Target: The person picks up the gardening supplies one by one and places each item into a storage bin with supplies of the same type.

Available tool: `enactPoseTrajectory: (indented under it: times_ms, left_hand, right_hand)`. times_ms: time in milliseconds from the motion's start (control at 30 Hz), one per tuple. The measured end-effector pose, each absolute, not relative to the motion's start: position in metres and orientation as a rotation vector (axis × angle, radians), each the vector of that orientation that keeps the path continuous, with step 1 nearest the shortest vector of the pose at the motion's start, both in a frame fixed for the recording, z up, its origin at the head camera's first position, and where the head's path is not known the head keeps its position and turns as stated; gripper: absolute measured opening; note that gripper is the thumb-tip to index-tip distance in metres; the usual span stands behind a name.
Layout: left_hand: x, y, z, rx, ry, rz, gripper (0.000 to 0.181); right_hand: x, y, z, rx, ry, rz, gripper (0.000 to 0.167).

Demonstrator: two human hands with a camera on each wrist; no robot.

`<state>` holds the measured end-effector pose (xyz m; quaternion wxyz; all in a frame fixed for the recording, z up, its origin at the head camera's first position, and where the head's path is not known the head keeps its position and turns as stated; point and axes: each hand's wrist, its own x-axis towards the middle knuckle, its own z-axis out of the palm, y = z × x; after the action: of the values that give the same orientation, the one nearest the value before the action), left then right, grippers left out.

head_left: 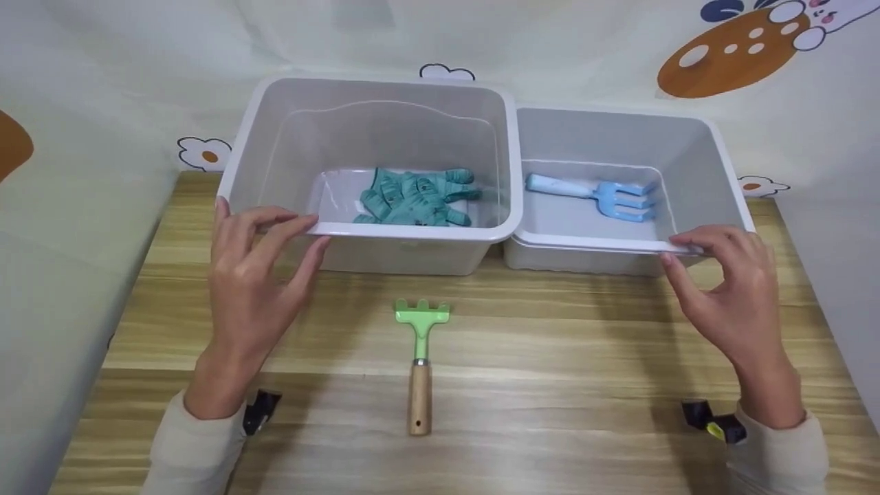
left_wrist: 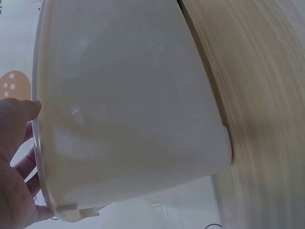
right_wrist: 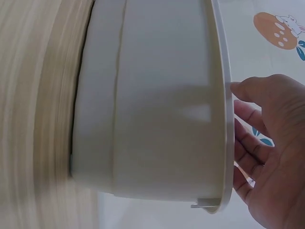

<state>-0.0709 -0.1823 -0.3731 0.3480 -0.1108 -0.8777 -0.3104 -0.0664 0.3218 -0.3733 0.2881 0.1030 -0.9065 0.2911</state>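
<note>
My left hand (head_left: 251,282) pinches the near rim of the larger left bin (head_left: 405,231) at its left corner, thumb below and fingers over the edge. A crumpled green glove (head_left: 412,197) lies inside that bin. With thumb and fingertips, my right hand (head_left: 735,295) pinches the near rim of the right bin (head_left: 591,242) toward its right corner. Inside it rests a light blue hand fork (head_left: 622,200). Both wrist views show a hand at the rim: the left hand (left_wrist: 16,162) on the left bin (left_wrist: 128,105), the right hand (right_wrist: 274,143) on the right bin (right_wrist: 167,109).
On the wooden table (head_left: 536,385), in front of the bins, lies a small green rake (head_left: 421,368) with a wooden handle pointing toward me. A printed pale cloth (head_left: 564,55) hangs behind the bins and along both sides.
</note>
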Motion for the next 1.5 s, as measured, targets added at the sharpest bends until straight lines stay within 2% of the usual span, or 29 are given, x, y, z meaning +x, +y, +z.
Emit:
enactPoseTrajectory:
  times_ms: [667,1000,1233,1500]
  left_hand:
    - [-0.070,-0.179,-0.372,-0.267,-2.288,-0.763,0.029]
    - [-0.050,-0.156,-0.383,-0.356,-2.158,-0.894,0.029]
    - [-0.041,-0.143,-0.392,-0.447,-2.402,-0.926,0.020]
    - [-0.034,-0.129,-0.399,-0.455,-2.686,-1.019,0.028]
  right_hand:
    - [-0.068,0.327,-0.385,0.239,-2.347,0.770,0.027]
    - [-0.069,0.325,-0.387,0.208,-2.343,0.759,0.026]
    - [-0.072,0.325,-0.387,0.235,-2.325,0.775,0.025]
    - [-0.070,0.325,-0.387,0.209,-2.337,0.783,0.026]
